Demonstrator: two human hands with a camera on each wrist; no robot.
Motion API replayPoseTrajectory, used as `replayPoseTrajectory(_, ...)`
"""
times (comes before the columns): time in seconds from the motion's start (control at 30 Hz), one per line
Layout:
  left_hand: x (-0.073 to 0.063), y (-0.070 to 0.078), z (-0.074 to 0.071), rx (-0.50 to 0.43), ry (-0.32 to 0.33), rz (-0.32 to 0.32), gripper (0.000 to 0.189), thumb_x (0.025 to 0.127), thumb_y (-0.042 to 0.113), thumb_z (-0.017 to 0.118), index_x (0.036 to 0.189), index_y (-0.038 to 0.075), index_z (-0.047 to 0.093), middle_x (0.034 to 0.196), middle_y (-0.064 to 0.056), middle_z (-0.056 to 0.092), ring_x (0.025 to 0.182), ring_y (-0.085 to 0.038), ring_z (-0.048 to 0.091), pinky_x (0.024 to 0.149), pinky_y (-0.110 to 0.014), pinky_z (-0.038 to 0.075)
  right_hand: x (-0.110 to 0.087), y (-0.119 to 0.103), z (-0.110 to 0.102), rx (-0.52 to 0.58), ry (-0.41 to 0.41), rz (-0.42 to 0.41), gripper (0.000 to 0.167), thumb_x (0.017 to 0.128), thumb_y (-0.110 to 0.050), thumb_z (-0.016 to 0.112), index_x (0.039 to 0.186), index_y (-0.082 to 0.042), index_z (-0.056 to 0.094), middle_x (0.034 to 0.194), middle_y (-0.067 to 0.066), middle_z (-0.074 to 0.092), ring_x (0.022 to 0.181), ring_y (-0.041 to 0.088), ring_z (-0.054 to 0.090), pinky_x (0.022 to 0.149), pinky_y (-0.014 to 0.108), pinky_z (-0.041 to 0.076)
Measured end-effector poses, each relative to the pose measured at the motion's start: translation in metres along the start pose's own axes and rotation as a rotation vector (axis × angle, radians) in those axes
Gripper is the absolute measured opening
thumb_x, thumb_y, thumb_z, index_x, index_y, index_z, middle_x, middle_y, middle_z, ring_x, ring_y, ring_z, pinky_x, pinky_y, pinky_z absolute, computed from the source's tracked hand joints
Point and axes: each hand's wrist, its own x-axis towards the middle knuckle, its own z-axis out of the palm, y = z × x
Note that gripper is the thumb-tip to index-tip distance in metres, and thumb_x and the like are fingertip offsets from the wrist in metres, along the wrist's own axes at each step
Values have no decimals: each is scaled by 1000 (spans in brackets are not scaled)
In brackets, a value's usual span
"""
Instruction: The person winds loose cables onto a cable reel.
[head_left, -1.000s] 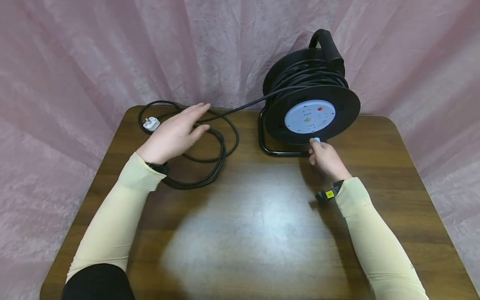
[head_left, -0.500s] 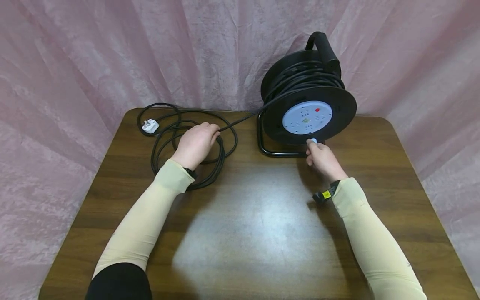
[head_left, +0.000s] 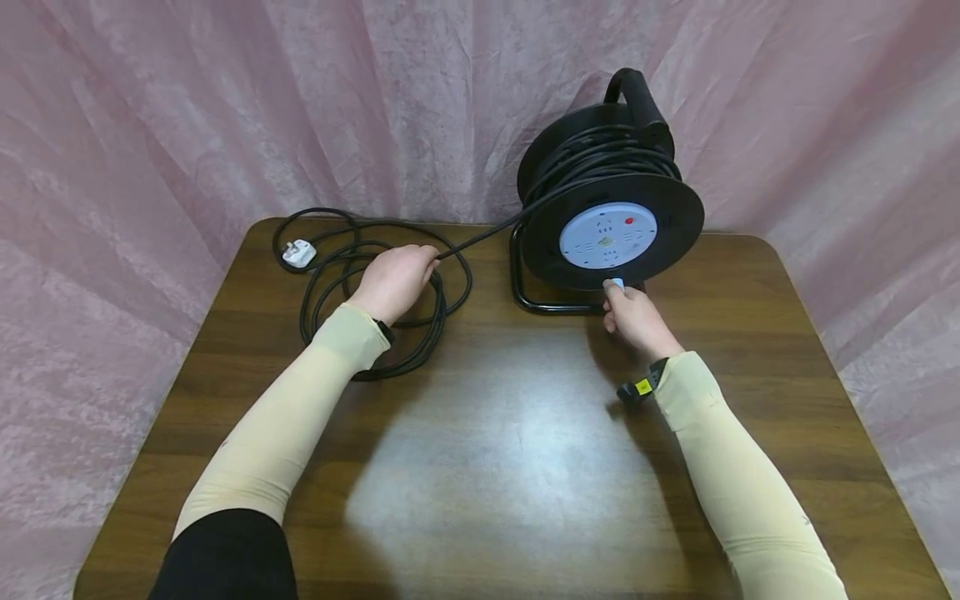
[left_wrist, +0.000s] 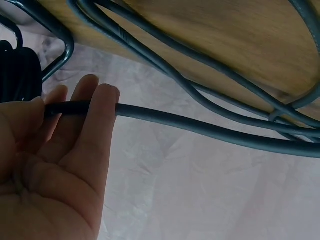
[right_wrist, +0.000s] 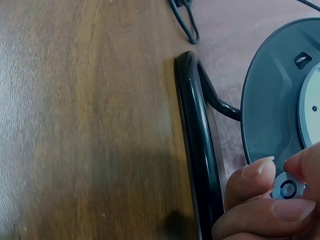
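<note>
Left hand (head_left: 396,275): fingers pinching the black cable (left_wrist: 175,120) | Right hand (head_left: 641,318): fingers pinching the winding knob (right_wrist: 288,188) low on the cable reel (head_left: 611,187) | cable slants straight from left fingers, away and rightward, onto the reel; right hand nearer it | both arms stretched forward over the tabletop (head_left: 525,450)

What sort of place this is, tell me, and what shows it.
Probably an indoor demonstration or filming corner: pink drapes hang behind a wood-look table that bears a cable reel.

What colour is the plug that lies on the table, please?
White; the plug shows best in the head view.
</note>
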Motion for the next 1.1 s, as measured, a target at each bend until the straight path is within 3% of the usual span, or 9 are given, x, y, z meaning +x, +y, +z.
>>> replayPoseTrajectory(0.23, -1, -4, 0, 9, -1, -14, 21, 108, 16, 55, 102, 2, 69, 89, -13, 70, 80, -31, 68, 72, -46, 54, 2, -2, 11, 15, -30, 5, 65, 107, -61, 31, 105, 2, 52, 69, 4, 52, 68, 25, 47, 64, 35, 36)
replayPoseTrajectory(0.4, -3, -5, 1, -3, 31, 8, 18, 107, 13, 56, 101, 2, 69, 89, -13, 70, 78, -31, 67, 71, -46, 53, 3, -5, 21, 12, -45, 16, 65, 107, -60, 32, 106, 2, 53, 69, 4, 52, 68, 25, 48, 65, 35, 37)
replayPoseTrajectory(0.77, 0, -2, -8, -6, 59, 20, 20, 106, 10, 57, 120, 4, 69, 106, -13, 74, 94, -32, 71, 82, -46, 55, 6, -12, 34, 30, -39, -1, 61, 107, -58, 34, 104, 0, 54, 67, 3, 52, 63, 22, 45, 63, 35, 35)
replayPoseTrajectory(1.1, -3, -9, -15, 29, 59, -27, 22, 105, 9, 59, 124, 4, 70, 113, -13, 74, 101, -32, 71, 86, -46, 55, 8, -16, 36, 39, -63, -1, 63, 107, -58, 34, 107, 2, 53, 67, 2, 52, 58, 19, 40, 59, 33, 32)
